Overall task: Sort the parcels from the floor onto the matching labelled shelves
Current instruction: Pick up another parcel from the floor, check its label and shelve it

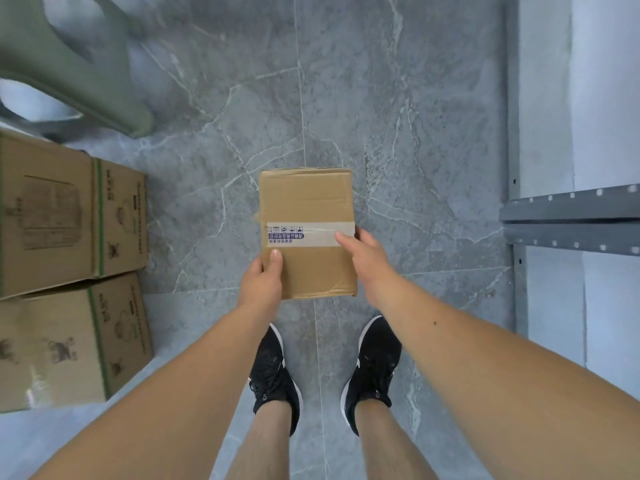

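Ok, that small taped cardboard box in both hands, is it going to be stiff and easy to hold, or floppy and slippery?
The small cardboard box probably stays stiff: its edges look square, with only light creasing. It is likely light for its size, since the left hand and right hand hold it by the near end alone. The tape band may be slicker than the bare card.

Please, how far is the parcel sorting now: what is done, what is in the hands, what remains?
Done: nothing confirmed; no shelved parcel is visible. In hand: the left hand and right hand hold a small taped cardboard parcel above the floor. Left: placing it on the grey metal shelf at right; two large printed cartons remain on the floor at left.
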`<action>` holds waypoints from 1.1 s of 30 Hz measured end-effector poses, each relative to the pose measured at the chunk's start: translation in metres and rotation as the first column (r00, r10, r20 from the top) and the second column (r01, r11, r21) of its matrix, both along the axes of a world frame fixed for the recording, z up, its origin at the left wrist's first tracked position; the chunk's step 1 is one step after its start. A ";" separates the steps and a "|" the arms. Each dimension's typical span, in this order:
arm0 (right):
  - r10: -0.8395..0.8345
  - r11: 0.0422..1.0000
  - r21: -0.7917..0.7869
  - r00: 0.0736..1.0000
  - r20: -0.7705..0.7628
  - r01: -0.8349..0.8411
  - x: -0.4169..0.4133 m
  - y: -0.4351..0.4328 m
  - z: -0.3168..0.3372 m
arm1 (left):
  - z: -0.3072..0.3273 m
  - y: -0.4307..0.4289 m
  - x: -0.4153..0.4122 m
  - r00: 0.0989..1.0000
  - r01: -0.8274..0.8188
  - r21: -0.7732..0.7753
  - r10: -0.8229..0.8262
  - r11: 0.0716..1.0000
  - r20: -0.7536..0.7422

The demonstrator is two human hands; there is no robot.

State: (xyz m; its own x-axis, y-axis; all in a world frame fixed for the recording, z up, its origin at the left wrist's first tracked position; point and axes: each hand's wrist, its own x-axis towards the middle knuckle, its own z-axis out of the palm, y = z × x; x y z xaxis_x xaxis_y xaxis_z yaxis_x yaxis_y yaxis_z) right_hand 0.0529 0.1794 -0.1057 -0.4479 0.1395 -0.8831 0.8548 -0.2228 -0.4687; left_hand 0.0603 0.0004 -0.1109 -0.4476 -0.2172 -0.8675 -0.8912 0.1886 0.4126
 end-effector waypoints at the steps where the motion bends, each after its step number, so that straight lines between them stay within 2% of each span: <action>1: 0.016 1.000 -0.003 1.000 -0.013 -0.016 -0.002 -0.001 0.011 | 0.010 -0.002 0.001 1.000 0.016 0.003 -0.016 1.000 -0.016; 6: 0.113 0.994 0.004 0.992 -0.063 -0.113 -0.004 0.002 0.071 | 0.074 -0.019 0.008 0.993 0.088 0.095 -0.079 0.992 -0.091; 10: 0.151 0.989 0.025 0.985 -0.086 -0.149 -0.002 0.000 0.129 | 0.133 -0.027 0.004 0.992 0.086 0.137 -0.072 0.987 -0.104; 17: 0.143 0.988 0.076 0.975 -0.170 -0.132 -0.015 -0.006 0.251 | 0.258 -0.021 -0.016 0.980 0.026 0.149 0.004 0.989 -0.198; 21: 0.167 0.983 0.108 0.959 -0.230 -0.146 -0.030 0.003 0.327 | 0.326 -0.020 -0.038 0.966 0.101 0.127 -0.067 0.987 -0.250; 27: 0.206 0.969 0.209 0.908 -0.366 -0.135 -0.059 0.019 0.444 | 0.444 -0.013 -0.082 0.913 0.181 0.134 -0.115 0.974 -0.393; 33: 0.194 0.967 0.243 0.836 -0.514 -0.076 -0.094 0.036 0.562 | 0.565 0.007 -0.132 0.798 0.239 0.066 -0.157 0.969 -0.582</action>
